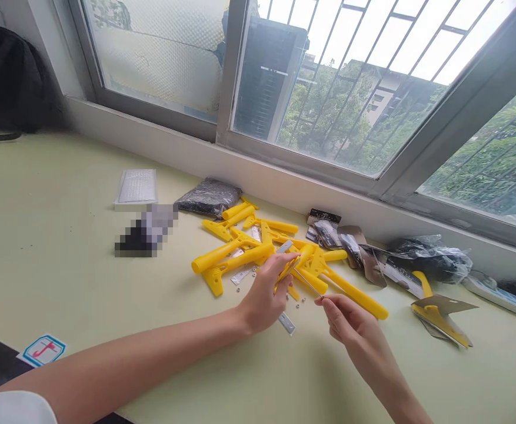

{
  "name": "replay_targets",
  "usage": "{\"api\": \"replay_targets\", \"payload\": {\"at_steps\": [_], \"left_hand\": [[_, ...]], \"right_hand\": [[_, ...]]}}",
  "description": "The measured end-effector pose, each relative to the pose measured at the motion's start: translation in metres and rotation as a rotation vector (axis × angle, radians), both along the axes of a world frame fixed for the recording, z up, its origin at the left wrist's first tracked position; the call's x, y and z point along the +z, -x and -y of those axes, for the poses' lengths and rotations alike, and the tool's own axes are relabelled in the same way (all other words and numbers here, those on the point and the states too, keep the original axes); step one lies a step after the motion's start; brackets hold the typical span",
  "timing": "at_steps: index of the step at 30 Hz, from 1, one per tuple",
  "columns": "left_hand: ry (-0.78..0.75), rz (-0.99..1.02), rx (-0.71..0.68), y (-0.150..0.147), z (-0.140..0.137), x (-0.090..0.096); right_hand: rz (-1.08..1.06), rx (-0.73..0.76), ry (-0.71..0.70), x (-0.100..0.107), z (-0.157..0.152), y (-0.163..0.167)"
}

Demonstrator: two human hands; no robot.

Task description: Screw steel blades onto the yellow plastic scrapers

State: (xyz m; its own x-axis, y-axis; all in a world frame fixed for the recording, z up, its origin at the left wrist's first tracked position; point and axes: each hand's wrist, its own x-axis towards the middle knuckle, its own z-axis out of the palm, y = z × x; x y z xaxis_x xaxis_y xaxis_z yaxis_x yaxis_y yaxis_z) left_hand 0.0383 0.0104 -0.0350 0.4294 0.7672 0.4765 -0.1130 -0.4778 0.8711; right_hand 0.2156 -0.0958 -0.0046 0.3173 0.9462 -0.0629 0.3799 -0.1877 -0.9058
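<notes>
My left hand [267, 290] is closed around a yellow plastic scraper [305, 254], whose head is partly hidden by my fingers. In my right hand [350, 321], fingers pinched, is a screwdriver [308, 281] with a thin metal shaft. Its tip meets the scraper head near my left fingers; its handle is hidden in my palm. Around and beneath my hands lies a pile of yellow scraper handles [355, 291]. A flat metal blade [286, 323] rests just below my left hand. Several small nuts or screws [298, 305] are scattered between my hands.
At the back are a black plastic-wrapped packet [210, 197] and a clear white box [136, 187]. Cardboard packaging [328, 232] and a black item in clear wrap [429, 258] line the windowsill. A yellow scraper with torn card [440, 321] lies at right. A black bag [15, 82] stands far left.
</notes>
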Motion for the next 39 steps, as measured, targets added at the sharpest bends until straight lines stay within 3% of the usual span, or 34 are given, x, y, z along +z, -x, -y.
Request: {"api": "replay_targets", "payload": {"at_steps": [6, 13, 20, 27, 33, 39], "left_hand": [[-0.014, -0.008, -0.018, -0.001, 0.000, -0.001], [-0.035, -0.001, -0.016, -0.001, 0.000, -0.001], [-0.044, -0.006, -0.026, -0.001, 0.000, -0.001], [-0.004, -0.014, -0.026, -0.001, 0.002, -0.003], [0.072, -0.039, -0.045, -0.001, 0.007, -0.005], [0.082, -0.069, -0.033, 0.000, 0.007, 0.000]], "right_hand": [[0.127, -0.128, -0.162, 0.001, 0.000, 0.011], [0.195, -0.081, -0.052, -0.005, 0.001, 0.005], [0.143, -0.151, -0.206, -0.005, 0.000, 0.014], [0.190, -0.069, -0.062, -0.006, 0.000, 0.007], [0.147, -0.132, -0.208, -0.006, -0.001, 0.010], [0.156, -0.085, -0.187, -0.002, 0.000, 0.012]]}}
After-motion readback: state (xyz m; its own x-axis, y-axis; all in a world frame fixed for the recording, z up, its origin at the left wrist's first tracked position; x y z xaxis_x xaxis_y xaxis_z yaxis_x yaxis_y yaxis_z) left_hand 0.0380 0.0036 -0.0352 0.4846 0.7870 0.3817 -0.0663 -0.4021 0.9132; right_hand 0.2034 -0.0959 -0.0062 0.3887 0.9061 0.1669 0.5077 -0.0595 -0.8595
